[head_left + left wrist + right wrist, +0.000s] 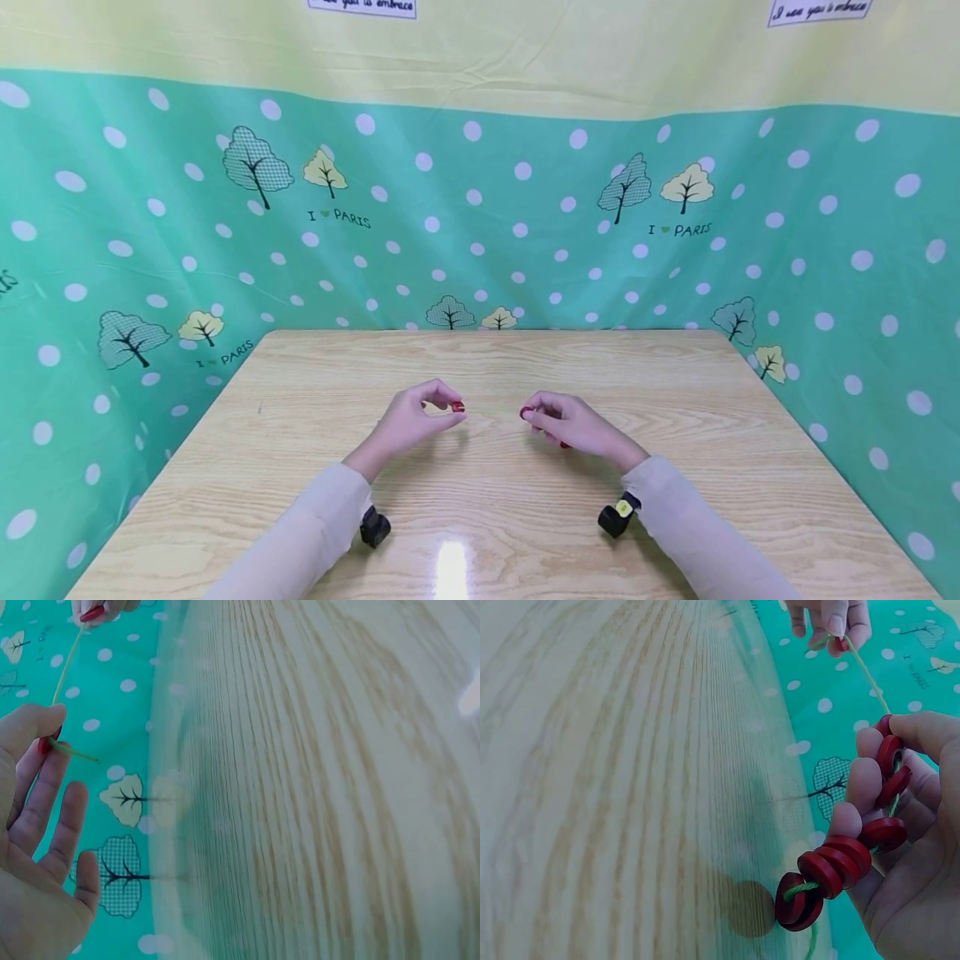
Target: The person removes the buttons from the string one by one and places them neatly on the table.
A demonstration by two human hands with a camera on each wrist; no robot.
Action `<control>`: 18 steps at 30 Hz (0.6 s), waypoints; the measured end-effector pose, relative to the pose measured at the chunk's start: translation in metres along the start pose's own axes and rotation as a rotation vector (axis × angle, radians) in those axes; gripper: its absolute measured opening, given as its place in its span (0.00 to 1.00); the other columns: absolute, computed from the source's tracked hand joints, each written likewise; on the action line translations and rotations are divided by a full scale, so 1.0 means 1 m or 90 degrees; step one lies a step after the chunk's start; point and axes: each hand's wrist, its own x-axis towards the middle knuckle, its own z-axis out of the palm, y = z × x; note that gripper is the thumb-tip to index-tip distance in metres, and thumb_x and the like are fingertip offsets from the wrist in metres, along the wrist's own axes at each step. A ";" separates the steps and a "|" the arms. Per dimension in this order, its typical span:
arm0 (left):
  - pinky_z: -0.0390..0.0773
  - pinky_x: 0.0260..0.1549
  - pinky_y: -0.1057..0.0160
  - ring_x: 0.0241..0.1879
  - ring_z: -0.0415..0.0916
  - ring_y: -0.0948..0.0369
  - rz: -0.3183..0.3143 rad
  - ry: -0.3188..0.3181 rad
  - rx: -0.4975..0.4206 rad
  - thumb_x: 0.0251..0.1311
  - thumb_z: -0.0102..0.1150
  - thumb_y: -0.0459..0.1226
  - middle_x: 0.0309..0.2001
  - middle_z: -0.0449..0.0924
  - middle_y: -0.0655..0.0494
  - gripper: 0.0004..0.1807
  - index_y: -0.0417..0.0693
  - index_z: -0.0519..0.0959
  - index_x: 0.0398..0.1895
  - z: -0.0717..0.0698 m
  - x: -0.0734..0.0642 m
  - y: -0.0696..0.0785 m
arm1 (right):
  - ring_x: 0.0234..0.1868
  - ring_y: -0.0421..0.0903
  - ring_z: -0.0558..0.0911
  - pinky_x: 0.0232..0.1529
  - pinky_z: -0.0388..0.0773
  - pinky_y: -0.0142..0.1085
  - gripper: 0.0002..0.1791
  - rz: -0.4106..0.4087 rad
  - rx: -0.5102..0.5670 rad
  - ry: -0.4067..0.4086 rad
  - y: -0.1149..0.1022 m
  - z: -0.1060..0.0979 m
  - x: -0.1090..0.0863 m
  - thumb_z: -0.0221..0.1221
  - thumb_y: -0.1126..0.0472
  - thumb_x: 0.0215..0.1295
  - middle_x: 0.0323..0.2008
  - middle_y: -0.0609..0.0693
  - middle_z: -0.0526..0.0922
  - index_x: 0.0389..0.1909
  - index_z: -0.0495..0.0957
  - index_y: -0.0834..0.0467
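My left hand pinches a small red bead between thumb and fingertip. In the left wrist view a yellow-green string passes at that bead, and its short loose end sticks out beyond. My right hand pinches the other end of the stretch at a red bead. From there several red disc beads threaded on the string lie along the right fingers and hang below them. The string runs straight between both hands.
Both hands are over a light wood-grain table. A green dotted cloth with printed trees hangs behind it and along both sides. Small black cameras sit at the wrists, and a bright reflection shows near the front.
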 end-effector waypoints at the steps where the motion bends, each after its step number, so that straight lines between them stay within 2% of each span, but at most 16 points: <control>1: 0.73 0.48 0.52 0.47 0.77 0.58 0.000 -0.001 0.000 0.57 0.74 0.41 0.40 0.84 0.69 0.09 0.60 0.84 0.40 0.000 0.000 -0.001 | 0.21 0.55 0.69 0.18 0.66 0.33 0.19 0.001 0.000 0.000 0.000 0.000 0.000 0.56 0.49 0.75 0.22 0.51 0.73 0.47 0.78 0.63; 8: 0.69 0.55 0.45 0.47 0.77 0.58 -0.005 0.002 -0.023 0.56 0.74 0.41 0.40 0.84 0.67 0.10 0.59 0.84 0.40 -0.004 -0.001 -0.003 | 0.21 0.55 0.69 0.18 0.65 0.34 0.14 0.011 -0.006 0.009 0.002 0.002 -0.001 0.56 0.53 0.76 0.23 0.56 0.74 0.47 0.78 0.61; 12: 0.69 0.55 0.44 0.47 0.77 0.57 -0.005 0.004 -0.024 0.57 0.74 0.41 0.40 0.84 0.67 0.10 0.59 0.84 0.40 -0.005 -0.002 -0.003 | 0.21 0.58 0.68 0.17 0.65 0.37 0.09 0.012 -0.004 0.012 0.003 0.002 -0.001 0.54 0.57 0.77 0.23 0.59 0.74 0.46 0.78 0.59; 15: 0.69 0.55 0.43 0.48 0.77 0.56 -0.001 0.006 -0.022 0.57 0.74 0.41 0.40 0.84 0.67 0.09 0.58 0.84 0.40 -0.006 -0.003 -0.004 | 0.21 0.57 0.68 0.17 0.65 0.36 0.10 0.011 -0.006 0.014 0.004 0.002 0.000 0.54 0.56 0.77 0.23 0.58 0.74 0.46 0.78 0.58; 18: 0.69 0.55 0.43 0.48 0.77 0.55 -0.001 0.009 -0.018 0.57 0.74 0.41 0.40 0.84 0.67 0.09 0.59 0.84 0.39 -0.008 -0.003 -0.004 | 0.21 0.51 0.69 0.18 0.65 0.33 0.14 0.012 -0.006 0.014 0.005 0.001 0.000 0.55 0.52 0.76 0.23 0.53 0.74 0.47 0.78 0.59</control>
